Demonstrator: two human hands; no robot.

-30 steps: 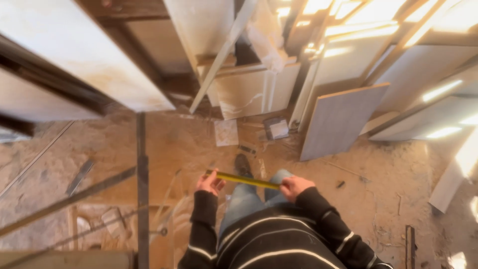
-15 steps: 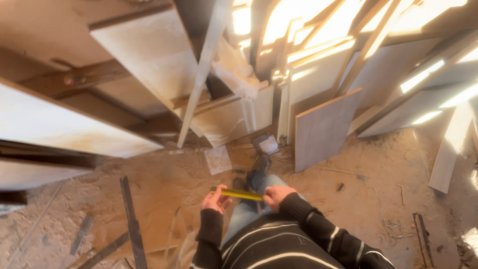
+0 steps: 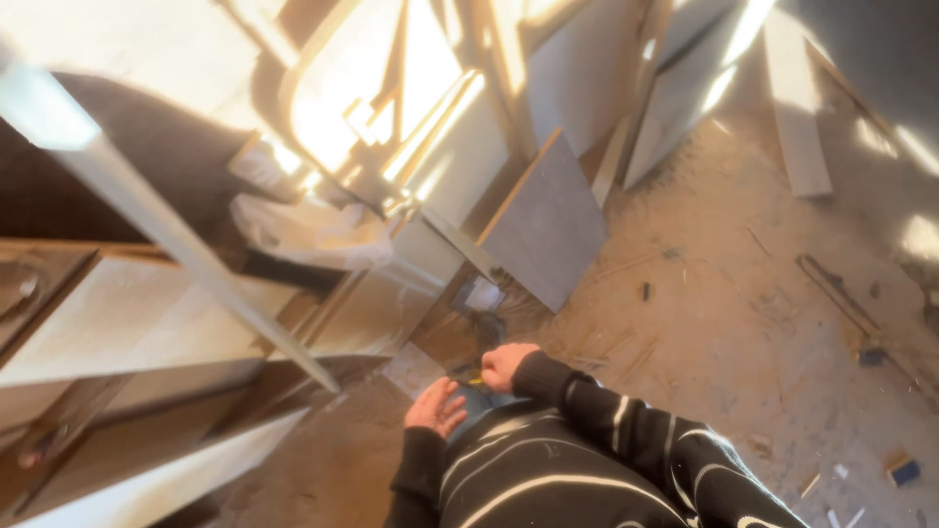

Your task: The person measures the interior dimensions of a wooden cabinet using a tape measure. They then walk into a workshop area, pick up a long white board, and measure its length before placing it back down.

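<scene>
My right hand (image 3: 506,366) is closed in a fist in front of my waist. A small bit of a yellow tape measure (image 3: 475,380) shows at its lower edge. My left hand (image 3: 436,408) lies flat against my jeans just to the left, palm down, holding nothing. No tape is stretched between the hands. Both sleeves are black with white stripes.
A grey board (image 3: 548,220) leans on stacked panels ahead. A long pale slat (image 3: 166,225) slants across the left, over pale panels (image 3: 127,323). A crumpled plastic sheet (image 3: 313,235) lies among them. The sawdust floor (image 3: 743,323) holds a plank (image 3: 797,108) and scraps.
The yellow tape that stretched between both hands is gone from view; my left hand has let go and dropped to my thigh. The view has swung left and tilted.
</scene>
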